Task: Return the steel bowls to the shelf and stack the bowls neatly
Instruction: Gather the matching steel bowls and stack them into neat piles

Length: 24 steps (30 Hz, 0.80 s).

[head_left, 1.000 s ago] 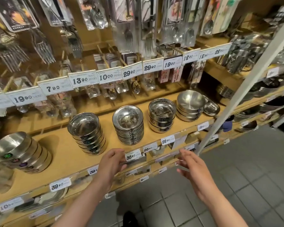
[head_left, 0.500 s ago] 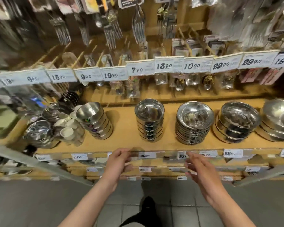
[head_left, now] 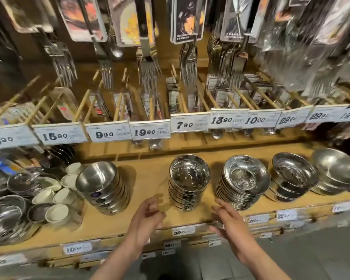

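Several stacks of steel bowls stand on the wooden shelf (head_left: 150, 178). A leaning stack (head_left: 103, 186) is at the left. An upright stack of deep bowls (head_left: 188, 180) stands in the middle. To its right come a stack of shallow rimmed bowls (head_left: 243, 181), another bowl stack (head_left: 293, 178) and a larger matt stack (head_left: 335, 170). My left hand (head_left: 148, 217) hovers over the shelf's front edge, just left of the middle stack, fingers relaxed, holding nothing. My right hand (head_left: 228, 221) is held open just right of that stack, near the shallow bowls, and holds nothing.
White ceramic cups (head_left: 57, 195) and steel lids and pans (head_left: 6, 209) crowd the shelf's left end. Packaged forks and cutlery (head_left: 148, 63) hang above on pegs, behind a row of price tags (head_left: 150, 131). Lower shelves and a grey tiled floor (head_left: 311, 255) lie below.
My view has swung left along the shelf and moved closer. Both hands have risen from the shelf's front price strip to either side of the middle bowl stack.
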Each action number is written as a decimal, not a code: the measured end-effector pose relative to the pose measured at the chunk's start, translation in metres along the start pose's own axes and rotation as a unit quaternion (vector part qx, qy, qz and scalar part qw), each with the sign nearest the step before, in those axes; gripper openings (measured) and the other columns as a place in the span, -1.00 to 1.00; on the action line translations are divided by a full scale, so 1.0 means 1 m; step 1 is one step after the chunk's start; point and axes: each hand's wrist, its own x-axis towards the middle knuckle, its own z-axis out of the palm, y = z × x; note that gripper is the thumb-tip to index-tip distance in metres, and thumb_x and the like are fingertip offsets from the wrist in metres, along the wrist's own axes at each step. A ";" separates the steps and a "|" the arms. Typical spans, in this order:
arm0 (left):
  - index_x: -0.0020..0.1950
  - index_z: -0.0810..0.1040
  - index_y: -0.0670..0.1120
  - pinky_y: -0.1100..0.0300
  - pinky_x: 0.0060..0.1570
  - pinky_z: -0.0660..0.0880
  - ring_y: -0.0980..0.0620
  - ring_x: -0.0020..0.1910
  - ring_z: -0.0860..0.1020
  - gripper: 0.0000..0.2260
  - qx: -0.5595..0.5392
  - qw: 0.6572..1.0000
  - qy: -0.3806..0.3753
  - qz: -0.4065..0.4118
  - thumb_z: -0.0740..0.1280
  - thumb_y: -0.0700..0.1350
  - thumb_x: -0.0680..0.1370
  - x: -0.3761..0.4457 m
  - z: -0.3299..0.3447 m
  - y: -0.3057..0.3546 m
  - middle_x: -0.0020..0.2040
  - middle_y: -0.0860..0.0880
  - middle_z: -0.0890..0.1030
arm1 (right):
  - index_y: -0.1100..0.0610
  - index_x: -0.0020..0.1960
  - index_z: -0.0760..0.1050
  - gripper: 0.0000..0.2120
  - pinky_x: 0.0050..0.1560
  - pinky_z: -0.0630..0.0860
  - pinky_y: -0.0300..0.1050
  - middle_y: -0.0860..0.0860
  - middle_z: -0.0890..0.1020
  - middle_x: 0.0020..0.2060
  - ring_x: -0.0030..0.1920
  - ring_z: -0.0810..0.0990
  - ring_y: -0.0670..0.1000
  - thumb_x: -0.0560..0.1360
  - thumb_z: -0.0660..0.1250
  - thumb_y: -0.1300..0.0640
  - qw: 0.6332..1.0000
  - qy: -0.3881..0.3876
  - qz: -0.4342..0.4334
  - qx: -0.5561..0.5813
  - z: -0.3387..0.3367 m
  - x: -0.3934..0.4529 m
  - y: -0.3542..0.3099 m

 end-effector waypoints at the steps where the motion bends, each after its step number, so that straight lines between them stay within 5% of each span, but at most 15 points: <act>1: 0.27 0.55 0.21 0.11 0.06 0.62 0.09 0.16 0.63 -0.57 0.008 1.000 -0.014 0.009 0.43 -0.16 0.47 0.006 0.003 0.003 0.20 0.10 0.65 | -0.13 0.26 0.55 -0.74 -0.04 0.68 -0.07 -0.01 0.61 0.23 0.07 0.70 -0.05 0.63 0.30 0.13 1.000 0.001 -0.001 0.012 0.001 0.003 -0.003; 5: 0.33 0.50 0.28 0.17 0.05 0.58 0.11 0.25 0.58 -0.60 -0.019 0.998 -0.052 -0.015 0.29 -0.18 0.63 0.030 0.013 0.006 0.30 0.15 0.58 | -0.21 0.26 0.50 -0.74 0.17 0.63 0.14 -0.04 0.53 0.31 0.30 0.54 0.02 0.67 0.23 0.09 0.999 -0.004 0.008 0.030 0.007 0.016 -0.013; 10: 0.35 0.49 0.30 0.06 0.09 0.51 0.19 0.33 0.49 -0.72 -0.083 0.992 -0.087 -0.029 0.13 0.15 0.69 0.050 0.022 0.013 0.25 0.33 0.61 | -0.17 0.49 0.33 -0.63 0.28 0.56 0.19 -0.11 0.44 0.36 0.44 0.40 0.07 0.70 0.10 -0.06 0.998 -0.034 0.015 0.044 0.026 0.028 -0.017; 16: 0.37 0.50 0.26 -0.15 0.29 0.50 0.07 0.35 0.52 -0.62 -0.062 0.991 -0.110 -0.038 0.04 0.28 0.67 0.066 0.029 0.017 0.30 0.17 0.62 | -0.28 0.30 0.47 -0.70 0.14 0.60 0.04 -0.28 0.66 0.06 0.17 0.58 -0.13 0.65 0.09 -0.23 0.994 -0.075 0.037 0.069 0.036 0.045 -0.024; 20: 0.36 0.51 0.27 -0.03 0.16 0.59 0.10 0.27 0.59 -0.60 -0.037 0.992 -0.116 -0.031 0.06 0.32 0.64 0.073 0.030 0.014 0.28 0.12 0.64 | -0.10 0.27 0.54 -0.61 -0.14 0.64 -0.15 -0.14 0.72 0.04 0.14 0.65 -0.05 0.61 0.14 -0.26 0.993 -0.080 0.042 0.078 0.043 0.054 -0.021; 24: 0.37 0.51 0.26 0.04 0.06 0.63 0.15 0.20 0.62 -0.59 -0.050 0.993 -0.108 -0.024 0.11 0.34 0.61 0.085 0.030 0.020 0.26 0.15 0.64 | -0.08 0.26 0.55 -0.64 -0.18 0.64 -0.18 -0.15 0.73 -0.01 0.13 0.64 -0.01 0.63 0.15 -0.22 0.992 -0.072 0.034 0.094 0.047 0.067 -0.025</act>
